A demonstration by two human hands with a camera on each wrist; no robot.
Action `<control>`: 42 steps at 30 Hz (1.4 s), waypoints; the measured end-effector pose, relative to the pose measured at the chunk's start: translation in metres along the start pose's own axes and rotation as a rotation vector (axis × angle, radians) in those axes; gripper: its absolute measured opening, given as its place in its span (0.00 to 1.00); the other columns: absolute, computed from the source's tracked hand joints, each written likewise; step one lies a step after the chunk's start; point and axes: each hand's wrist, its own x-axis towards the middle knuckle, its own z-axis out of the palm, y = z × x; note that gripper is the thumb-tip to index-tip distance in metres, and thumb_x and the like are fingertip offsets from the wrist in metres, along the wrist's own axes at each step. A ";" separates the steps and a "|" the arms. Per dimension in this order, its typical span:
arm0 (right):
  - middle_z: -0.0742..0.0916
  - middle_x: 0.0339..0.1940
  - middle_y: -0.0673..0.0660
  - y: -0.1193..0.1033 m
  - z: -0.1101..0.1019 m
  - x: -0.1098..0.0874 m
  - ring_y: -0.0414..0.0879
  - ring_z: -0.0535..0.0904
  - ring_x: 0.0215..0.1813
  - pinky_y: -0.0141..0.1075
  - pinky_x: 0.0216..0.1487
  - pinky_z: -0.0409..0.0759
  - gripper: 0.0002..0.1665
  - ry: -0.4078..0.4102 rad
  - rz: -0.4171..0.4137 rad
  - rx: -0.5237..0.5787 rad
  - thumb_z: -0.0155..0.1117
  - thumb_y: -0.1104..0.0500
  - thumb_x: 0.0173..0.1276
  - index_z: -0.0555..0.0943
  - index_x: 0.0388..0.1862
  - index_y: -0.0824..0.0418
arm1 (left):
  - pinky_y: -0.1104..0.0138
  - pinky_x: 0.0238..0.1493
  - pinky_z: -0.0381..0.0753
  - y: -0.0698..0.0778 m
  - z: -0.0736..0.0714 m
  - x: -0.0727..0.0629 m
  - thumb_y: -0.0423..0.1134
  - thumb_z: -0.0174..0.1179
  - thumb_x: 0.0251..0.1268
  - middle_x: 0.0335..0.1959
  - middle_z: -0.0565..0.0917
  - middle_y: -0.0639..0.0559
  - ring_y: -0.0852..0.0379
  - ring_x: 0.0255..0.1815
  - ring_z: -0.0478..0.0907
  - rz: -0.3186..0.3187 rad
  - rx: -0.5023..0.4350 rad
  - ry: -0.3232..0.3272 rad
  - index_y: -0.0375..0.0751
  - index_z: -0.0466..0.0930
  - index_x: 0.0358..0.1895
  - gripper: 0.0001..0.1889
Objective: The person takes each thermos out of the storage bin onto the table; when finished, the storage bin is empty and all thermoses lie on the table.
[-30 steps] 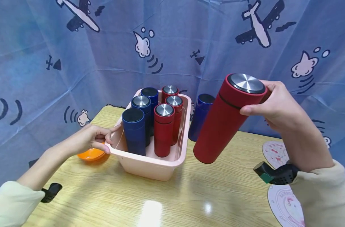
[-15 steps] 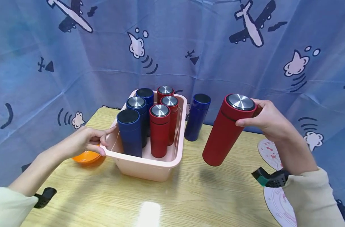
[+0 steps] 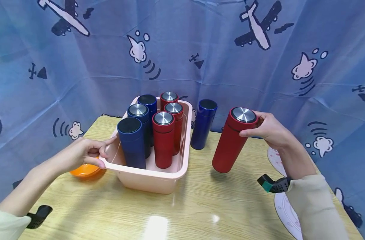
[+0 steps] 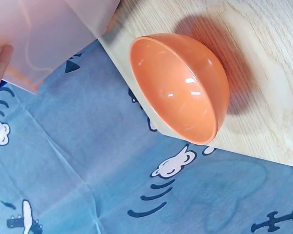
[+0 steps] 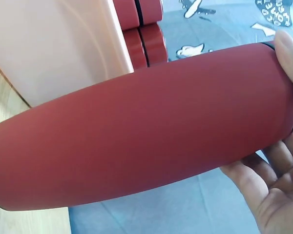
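My right hand (image 3: 268,130) grips a red thermos (image 3: 232,143) near its silver-topped lid. The thermos leans, its base low over the table with a shadow just beneath; whether it touches cannot be told. In the right wrist view its red body (image 5: 146,126) fills the middle. On the left, my left hand (image 3: 83,153) pinches the near left corner of a pale pink bin (image 3: 146,181). Inside stand several thermoses, dark blue ones (image 3: 131,143) on the left and red ones (image 3: 163,143) on the right. Another blue thermos (image 3: 203,126) stands upright outside, right of the bin.
An orange bowl (image 4: 185,92) sits left of the bin, partly behind my left hand in the head view. Round patterned mats (image 3: 286,210) lie at the table's right side. A blue printed curtain (image 3: 176,46) hangs behind the wooden table (image 3: 200,206).
My right hand has lowered the red thermos toward the table, right of the standing blue one. My left hand has kept its hold on the bin's corner. The head view has shifted slightly.
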 end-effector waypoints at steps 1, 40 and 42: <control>0.87 0.42 0.49 0.002 -0.001 0.001 0.41 0.82 0.44 0.31 0.43 0.79 0.25 -0.005 0.003 0.004 0.67 0.75 0.56 0.82 0.46 0.48 | 0.76 0.23 0.73 0.000 0.000 0.000 0.34 0.73 0.39 0.57 0.72 0.25 0.68 0.27 0.79 -0.001 0.000 0.000 0.48 0.74 0.23 0.14; 0.87 0.45 0.51 0.055 -0.025 0.026 0.43 0.82 0.47 0.34 0.48 0.79 0.28 -0.135 0.072 0.132 0.65 0.77 0.57 0.78 0.51 0.51 | 0.75 0.26 0.77 0.001 0.001 -0.002 0.34 0.74 0.40 0.57 0.72 0.25 0.71 0.38 0.82 -0.035 -0.007 -0.003 0.50 0.76 0.24 0.14; 0.87 0.45 0.51 0.058 -0.026 0.027 0.43 0.82 0.47 0.34 0.48 0.79 0.28 -0.133 0.073 0.134 0.65 0.77 0.57 0.78 0.52 0.51 | 0.75 0.26 0.76 0.000 0.001 -0.003 0.34 0.74 0.40 0.56 0.72 0.24 0.71 0.39 0.81 -0.028 -0.002 -0.003 0.49 0.76 0.24 0.14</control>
